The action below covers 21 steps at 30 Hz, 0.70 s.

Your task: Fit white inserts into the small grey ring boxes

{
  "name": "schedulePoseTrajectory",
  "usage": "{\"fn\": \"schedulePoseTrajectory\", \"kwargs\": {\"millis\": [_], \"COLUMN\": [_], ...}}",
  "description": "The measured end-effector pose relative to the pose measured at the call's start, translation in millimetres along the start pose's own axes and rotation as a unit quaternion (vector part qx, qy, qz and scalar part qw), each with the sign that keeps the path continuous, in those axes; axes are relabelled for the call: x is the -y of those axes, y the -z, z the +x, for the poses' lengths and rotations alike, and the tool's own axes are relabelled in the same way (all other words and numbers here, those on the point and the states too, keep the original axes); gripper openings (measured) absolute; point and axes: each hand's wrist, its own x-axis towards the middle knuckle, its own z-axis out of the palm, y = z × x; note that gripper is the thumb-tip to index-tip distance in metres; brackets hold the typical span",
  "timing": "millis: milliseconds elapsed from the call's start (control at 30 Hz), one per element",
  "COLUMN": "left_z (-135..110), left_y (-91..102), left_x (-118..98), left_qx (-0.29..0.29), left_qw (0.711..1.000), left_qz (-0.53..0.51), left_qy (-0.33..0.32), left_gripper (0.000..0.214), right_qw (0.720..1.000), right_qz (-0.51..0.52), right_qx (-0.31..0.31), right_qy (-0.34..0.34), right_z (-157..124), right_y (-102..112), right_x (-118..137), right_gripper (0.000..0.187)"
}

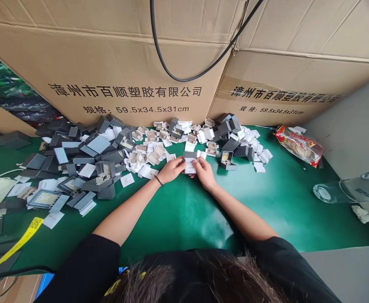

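Observation:
Both hands meet over the green table and grip one small box (190, 163), grey on top with a pale front. My left hand (172, 169), a dark band at its wrist, pinches the box's left side. On its right side, my right hand (204, 171) presses with the thumb on the front; the fingers behind are partly hidden. Just beyond lie small white card inserts (153, 153) and folded white papers. A dark grey box (227, 160) stands open with a yellowish piece inside, right of my right hand.
Dark grey boxes (93, 158) are heaped at the left, with a smaller pile (230, 130) at the right. Large cartons (124, 67) wall the back, and a black cable (184, 79) hangs before them. At the right are a snack packet (299, 145) and a clear bottle (348, 190).

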Motion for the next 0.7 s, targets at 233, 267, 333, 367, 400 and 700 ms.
{"fn": "schedulePoseTrajectory", "kwargs": {"millis": [233, 267, 333, 367, 400, 700], "left_z": [3, 3, 2, 1, 0, -2], "left_y": [3.6, 3.5, 2.9, 2.3, 1.8, 1.5], "left_x": [2, 1, 0, -1, -1, 2], "left_qx": [-0.027, -0.029, -0.036, -0.039, -0.042, -0.019], "left_qw": [1.0, 0.999, 0.999, 0.999, 0.998, 1.0], "left_qz": [0.01, 0.016, 0.028, 0.033, 0.037, -0.01], "left_qy": [0.002, 0.003, 0.005, 0.006, 0.008, 0.015], "left_gripper": [0.03, 0.029, 0.027, 0.028, 0.03, 0.052], "right_qw": [0.997, 0.997, 0.997, 0.997, 0.997, 0.988], "right_qz": [-0.037, -0.04, -0.045, -0.047, -0.048, -0.123], "right_qx": [0.069, 0.068, 0.061, 0.057, 0.053, 0.09], "right_qy": [0.014, 0.012, 0.01, 0.012, 0.014, 0.027], "right_z": [1, 2, 2, 3, 3, -4], "right_y": [6, 6, 7, 7, 7, 8], "right_x": [0, 0, -3, -4, -5, 14], "right_gripper": [0.036, 0.036, 0.036, 0.035, 0.035, 0.036]}}
